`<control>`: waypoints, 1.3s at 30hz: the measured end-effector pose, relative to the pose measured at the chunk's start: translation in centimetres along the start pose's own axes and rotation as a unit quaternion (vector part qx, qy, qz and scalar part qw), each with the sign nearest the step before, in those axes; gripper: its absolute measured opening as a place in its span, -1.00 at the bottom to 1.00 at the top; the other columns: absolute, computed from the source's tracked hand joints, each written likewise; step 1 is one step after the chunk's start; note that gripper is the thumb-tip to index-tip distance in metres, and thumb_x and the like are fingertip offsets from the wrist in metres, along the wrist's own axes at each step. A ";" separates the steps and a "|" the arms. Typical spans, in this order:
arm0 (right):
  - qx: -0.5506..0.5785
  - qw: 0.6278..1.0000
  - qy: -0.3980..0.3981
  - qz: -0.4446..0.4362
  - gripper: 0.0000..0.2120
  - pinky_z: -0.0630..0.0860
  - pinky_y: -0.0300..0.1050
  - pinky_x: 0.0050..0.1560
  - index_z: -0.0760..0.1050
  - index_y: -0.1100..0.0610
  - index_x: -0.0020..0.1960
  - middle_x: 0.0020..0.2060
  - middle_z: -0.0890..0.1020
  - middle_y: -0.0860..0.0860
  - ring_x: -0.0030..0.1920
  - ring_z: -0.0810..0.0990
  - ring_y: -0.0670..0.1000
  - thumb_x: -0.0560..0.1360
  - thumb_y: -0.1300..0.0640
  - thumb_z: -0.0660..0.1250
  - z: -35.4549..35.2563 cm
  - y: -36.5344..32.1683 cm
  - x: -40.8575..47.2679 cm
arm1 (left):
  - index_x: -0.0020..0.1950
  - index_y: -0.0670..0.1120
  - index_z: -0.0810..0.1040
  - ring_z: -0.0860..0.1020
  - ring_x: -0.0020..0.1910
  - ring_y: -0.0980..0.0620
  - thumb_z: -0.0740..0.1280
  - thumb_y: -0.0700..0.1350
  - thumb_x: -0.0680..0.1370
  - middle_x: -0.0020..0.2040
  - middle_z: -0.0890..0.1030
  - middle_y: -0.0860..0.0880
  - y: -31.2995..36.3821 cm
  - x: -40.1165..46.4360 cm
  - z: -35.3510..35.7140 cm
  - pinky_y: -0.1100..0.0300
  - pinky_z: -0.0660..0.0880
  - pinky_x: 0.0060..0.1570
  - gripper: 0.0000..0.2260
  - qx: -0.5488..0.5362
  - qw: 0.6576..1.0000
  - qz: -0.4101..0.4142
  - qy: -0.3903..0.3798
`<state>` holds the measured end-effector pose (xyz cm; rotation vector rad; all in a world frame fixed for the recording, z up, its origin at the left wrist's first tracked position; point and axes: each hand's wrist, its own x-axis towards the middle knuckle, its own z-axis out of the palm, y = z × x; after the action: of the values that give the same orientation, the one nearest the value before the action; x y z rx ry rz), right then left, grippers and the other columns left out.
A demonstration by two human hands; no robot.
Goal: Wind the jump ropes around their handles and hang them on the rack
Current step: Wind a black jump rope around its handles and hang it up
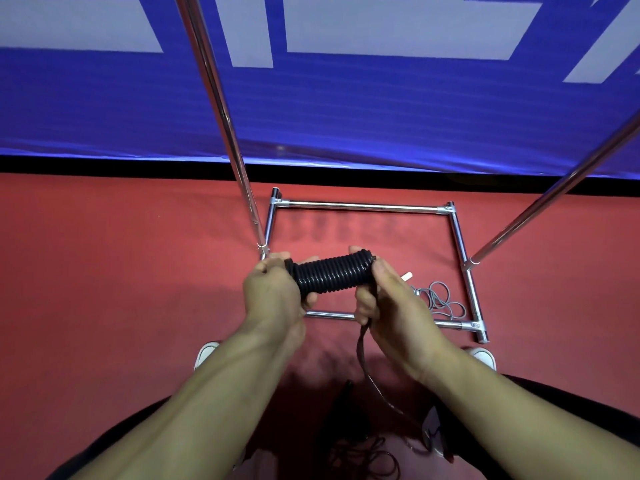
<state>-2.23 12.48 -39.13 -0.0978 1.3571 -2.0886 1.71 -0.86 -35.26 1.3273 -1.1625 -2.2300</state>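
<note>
Nearest, a loose black rope tail (362,344) is hanging down from the right hand (391,306) toward a dark tangle on the floor between the person's legs, blurred there. Both hands are gripping a bundle of black rope (332,275) wound in tight, ribbed coils over its handles. The left hand (273,292) is curling round one end, likely steadying it, while the right hand's fingers are closing on the other end and pinching the tail, probably feeding the last turns on. Just beyond, a grey rope (438,297) with a pale handle is lying in slack loops on the red floor (121,271), inside the rack's base (363,205), not yet wound. Shiny round metal tubes are forming that rectangular base, and two poles (225,133) are rising from it. Farthest, a blue banner with white shapes (381,105) is hanging.
</note>
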 end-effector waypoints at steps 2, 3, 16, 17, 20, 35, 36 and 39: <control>-0.124 0.990 0.026 -0.065 -0.61 0.24 -0.15 -0.32 0.56 -0.02 0.18 -0.43 0.28 -0.10 -0.39 0.22 -0.08 0.52 -0.21 0.18 0.0 0.3 -0.4 | 0.07 -0.07 0.41 0.50 -0.58 0.14 0.11 -0.16 0.69 -0.41 0.65 0.02 -0.3 -0.3 0.0 0.38 0.32 -0.62 -0.90 -0.011 0.999 -0.034 -0.002; -0.217 0.970 0.031 -0.107 -0.66 0.27 -0.14 -0.32 0.56 -0.09 0.09 -0.42 0.31 -0.13 -0.38 0.26 -0.10 0.52 -0.24 0.14 -0.3 0.5 -0.6 | 0.08 -0.06 0.41 0.50 -0.58 0.15 0.11 -0.17 0.68 -0.43 0.64 0.03 -0.2 -0.3 -0.1 0.40 0.31 -0.63 -0.90 -0.019 0.999 -0.045 -0.004; -0.643 0.715 -0.199 -0.187 -0.78 0.33 -0.15 0.21 0.29 -0.13 -0.05 -0.18 0.33 -0.24 -0.15 0.36 -0.09 0.42 0.18 0.08 -3.6 -1.3 0.2 | -0.05 -0.09 0.44 0.42 -0.62 -0.03 0.09 -0.15 0.70 -0.34 0.67 -0.14 2.1 -0.4 -1.5 0.32 0.27 -0.67 -0.81 0.257 0.941 0.118 -0.184; -0.670 0.693 -0.210 -0.166 -0.79 0.32 -0.15 0.13 0.37 -0.07 -0.03 -0.17 0.37 -0.21 -0.14 0.37 -0.06 0.43 0.19 0.12 -3.6 -1.4 0.3 | -0.05 -0.10 0.44 0.41 -0.65 -0.04 0.10 -0.15 0.70 -0.33 0.67 -0.15 2.1 -0.2 -1.8 0.32 0.27 -0.67 -0.81 0.296 0.923 0.136 -0.205; -0.686 0.696 -0.195 -0.080 -0.75 0.30 -0.28 -0.05 0.48 0.01 0.02 -0.19 0.49 -0.17 -0.14 0.38 -0.11 0.47 0.30 0.21 -4.3 -1.8 0.9 | -0.05 -0.08 0.44 0.46 -0.58 -0.11 0.11 -0.14 0.69 -0.33 0.69 -0.12 1.5 0.0 -2.4 0.25 0.33 -0.66 -0.83 0.415 0.851 0.135 -0.292; -0.292 0.929 0.038 0.222 -0.88 0.09 -0.35 -0.55 0.38 0.15 -0.21 -0.48 0.31 0.01 -0.58 0.17 -0.08 0.48 0.32 0.22 -1.6 -5.9 0.2 | -0.03 0.13 0.35 0.63 -0.22 -0.13 0.01 0.11 0.61 -0.33 0.67 0.05 -3.2 3.9 -1.4 -0.01 0.56 -0.16 -0.83 0.504 0.788 0.346 -0.073; -0.247 0.943 0.037 0.218 -0.88 0.07 -0.36 -0.57 0.37 0.16 -0.16 -0.48 0.32 0.00 -0.59 0.17 -0.10 0.53 0.32 0.21 -1.5 -5.9 0.1 | -0.04 0.12 0.36 0.63 -0.22 -0.12 0.04 0.08 0.62 -0.33 0.68 0.06 -3.3 4.2 -1.3 0.01 0.55 -0.16 -0.85 0.483 0.799 0.355 -0.052; -0.199 0.961 0.069 0.181 -0.85 0.15 -0.32 -0.61 0.39 0.19 -0.12 -0.45 0.35 0.02 -0.58 0.24 -0.11 0.63 0.28 0.19 -1.8 -5.8 0.1 | -0.07 0.16 0.36 0.62 -0.20 -0.12 0.05 0.08 0.60 -0.30 0.68 0.09 -3.3 4.5 -1.0 -0.01 0.55 -0.13 -0.87 0.421 0.831 0.364 0.002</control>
<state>-5.75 15.42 -35.10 0.1243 1.7200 -1.5256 0.69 -2.00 -40.67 0.8357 -2.3047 -1.1648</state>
